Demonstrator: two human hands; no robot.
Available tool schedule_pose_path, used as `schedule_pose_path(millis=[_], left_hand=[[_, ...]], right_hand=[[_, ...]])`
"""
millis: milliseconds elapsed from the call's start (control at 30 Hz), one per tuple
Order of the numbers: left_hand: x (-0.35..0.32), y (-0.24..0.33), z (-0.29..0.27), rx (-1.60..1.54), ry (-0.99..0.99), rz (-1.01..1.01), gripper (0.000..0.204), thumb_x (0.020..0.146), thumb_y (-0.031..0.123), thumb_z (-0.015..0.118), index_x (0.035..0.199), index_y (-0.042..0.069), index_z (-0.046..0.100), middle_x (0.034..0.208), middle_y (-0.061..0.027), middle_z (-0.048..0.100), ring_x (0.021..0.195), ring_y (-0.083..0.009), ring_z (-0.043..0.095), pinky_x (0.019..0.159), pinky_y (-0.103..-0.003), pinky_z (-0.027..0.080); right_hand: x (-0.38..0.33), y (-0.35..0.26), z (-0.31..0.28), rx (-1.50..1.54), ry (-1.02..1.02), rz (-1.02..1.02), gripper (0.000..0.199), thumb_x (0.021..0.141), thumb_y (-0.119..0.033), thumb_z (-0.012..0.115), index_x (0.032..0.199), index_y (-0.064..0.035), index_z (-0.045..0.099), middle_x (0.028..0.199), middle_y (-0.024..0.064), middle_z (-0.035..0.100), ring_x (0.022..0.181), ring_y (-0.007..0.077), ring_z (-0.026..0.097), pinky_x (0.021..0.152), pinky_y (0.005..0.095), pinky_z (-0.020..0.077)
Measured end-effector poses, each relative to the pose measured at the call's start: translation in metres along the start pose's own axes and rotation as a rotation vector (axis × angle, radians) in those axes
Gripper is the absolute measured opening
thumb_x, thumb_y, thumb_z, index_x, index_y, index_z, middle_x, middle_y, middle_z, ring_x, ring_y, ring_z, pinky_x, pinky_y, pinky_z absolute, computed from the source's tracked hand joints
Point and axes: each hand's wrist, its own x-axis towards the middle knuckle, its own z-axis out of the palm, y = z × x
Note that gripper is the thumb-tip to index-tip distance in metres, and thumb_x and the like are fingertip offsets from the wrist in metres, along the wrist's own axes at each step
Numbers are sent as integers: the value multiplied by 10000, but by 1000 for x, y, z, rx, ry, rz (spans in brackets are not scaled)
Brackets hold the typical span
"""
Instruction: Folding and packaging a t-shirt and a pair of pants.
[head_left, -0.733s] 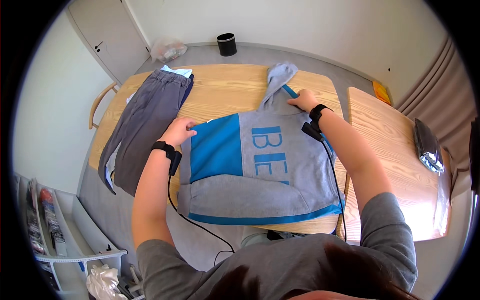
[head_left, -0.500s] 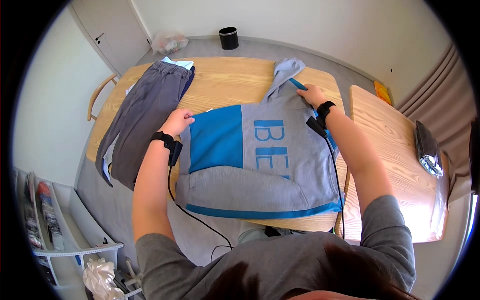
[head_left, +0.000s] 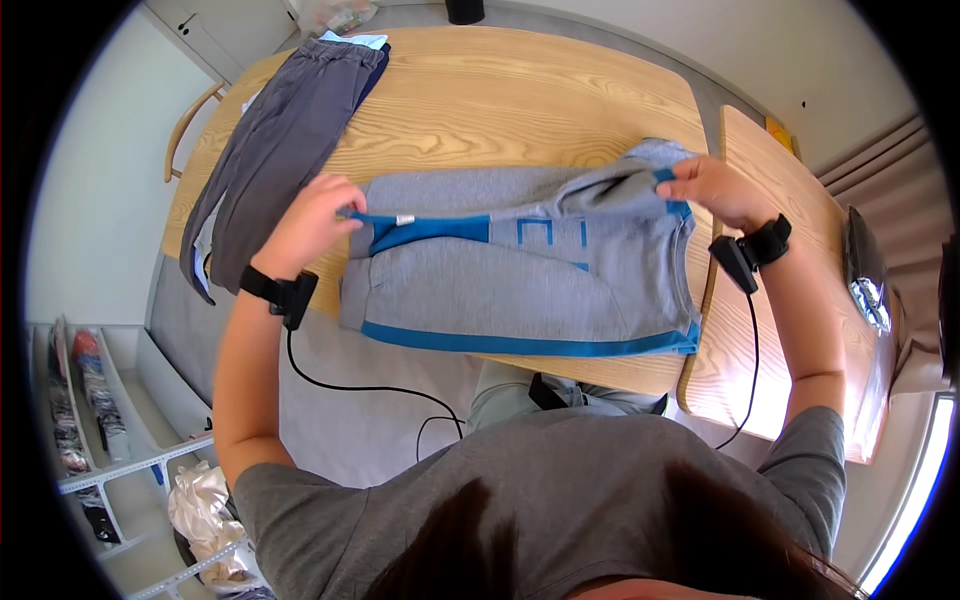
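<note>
A grey sweatshirt [head_left: 480, 285] with blue panels and blue lettering lies across the front of the wooden table. My left hand [head_left: 318, 218] pinches its far layer at the left end, close to a small white tag. Near the neck end, my right hand [head_left: 718, 190] grips a blue-edged part of the same garment. The far side is lifted and folded toward me between my hands, so most of the lettering and blue panel is covered. A stack of trousers [head_left: 290, 130], dark grey on top, lies left of the sweatshirt, beside my left hand.
A second wooden table [head_left: 780, 300] adjoins on the right, with a dark plastic-wrapped package [head_left: 868, 255] on it. A wooden chair [head_left: 180, 130] stands at the left. White shelving [head_left: 135, 470] holds bagged items at lower left. Black cables hang from both wrist straps [head_left: 262, 285].
Both hands have moved apart and lifted the sweatshirt's far side, folding it toward me over the front. The far sleeve no longer stretches toward the back of the table.
</note>
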Motion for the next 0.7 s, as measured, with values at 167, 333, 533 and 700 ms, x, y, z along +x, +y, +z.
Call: schedule_pose_path(millis=[167,333,533,700], left_hand=[[-12,-4,33,-171,-79,-63,202,683,-83,594,854,23,572,843,-100,535,851,-267,527,771,-326,429],[-12,7,14,-165,15,-93,213,739,-80,500,906,10,595,881,-126,568,839,-280,558,744,-319,444],[0,37,1,-193,96,-49,208,752,-105,480,907,-15,587,897,-133,577,864,-282,572,762,-309,448],[15,76,-12,-220,101,35,189,768,-95,488,910,-14,583,920,-124,581,871,-274,573,750,-307,450]], right_hand=[[-13,20,15,-271,-150,180,350,806,-347,680,654,-37,631,631,-2,575,603,72,498,581,219,388],[-5,17,-17,-106,286,403,409,834,-418,608,650,-54,591,606,23,574,489,110,525,439,245,394],[25,88,-47,-479,734,174,327,724,-256,633,921,6,625,871,177,655,806,287,632,692,352,511],[26,105,-64,-603,520,220,281,688,-184,622,921,-27,636,907,180,653,871,312,619,738,367,493]])
